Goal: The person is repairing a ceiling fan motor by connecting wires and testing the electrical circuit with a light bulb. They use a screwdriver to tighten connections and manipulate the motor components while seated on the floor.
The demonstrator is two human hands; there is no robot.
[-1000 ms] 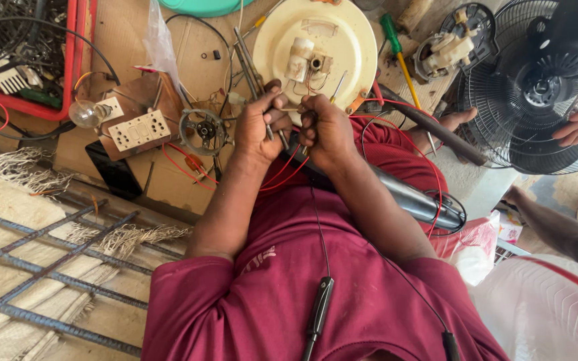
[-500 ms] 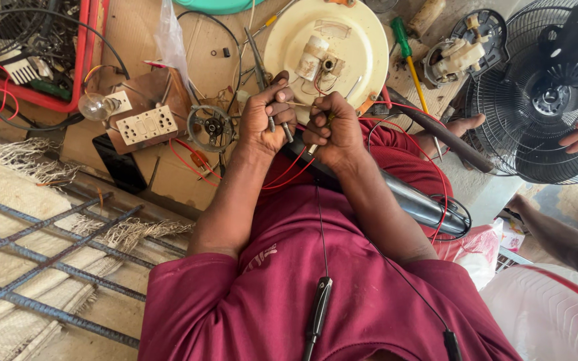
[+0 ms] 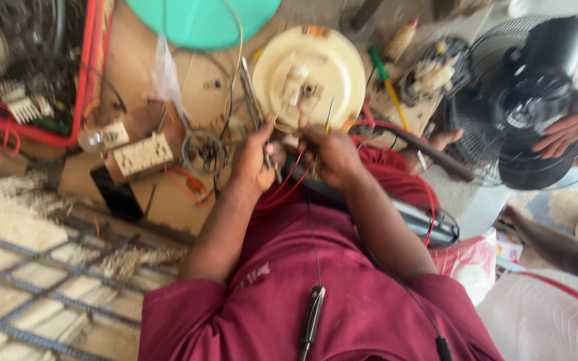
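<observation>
**Two hands at red wires below a cream disc**

Far left: red plastic crate (image 3: pixel 83 80) with tangled dark cables inside, blurred. Just right of it, on brown cardboard (image 3: pixel 135 67), a white rectangular socket block (image 3: pixel 142 154) on a brown base; beside that a small round metal coil ring (image 3: pixel 203 151) with red leads trailing off it.

Top centre: rim of a round turquoise plastic basin (image 3: pixel 202 20), cut off by the frame edge.

Centre: left hand (image 3: pixel 254 160) closed around thin red wires (image 3: pixel 282 187) and what looks like a slim metal tool; the grip is blurred, so the exact hold is unclear. Right hand (image 3: pixel 331 155) just beside it, fingers curled and pinched on the same bundle of wires, a thin probe sticking up from it. The hands sit close together, nearly touching, above the lap of a maroon shirt (image 3: pixel 316 294). The wires loop down between both wrists.

Directly above the hands: cream round plastic disc (image 3: pixel 309 67) with a small white part at its middle. To its right, a green-handled screwdriver (image 3: pixel 386 83) lying slantwise.

Right: black fan motor inside a wire fan guard (image 3: pixel 523 100). Another person's hand (image 3: pixel 566 130) rests on the guard's right side.

Lower right: dark tube (image 3: pixel 423 224) across the lap.
</observation>
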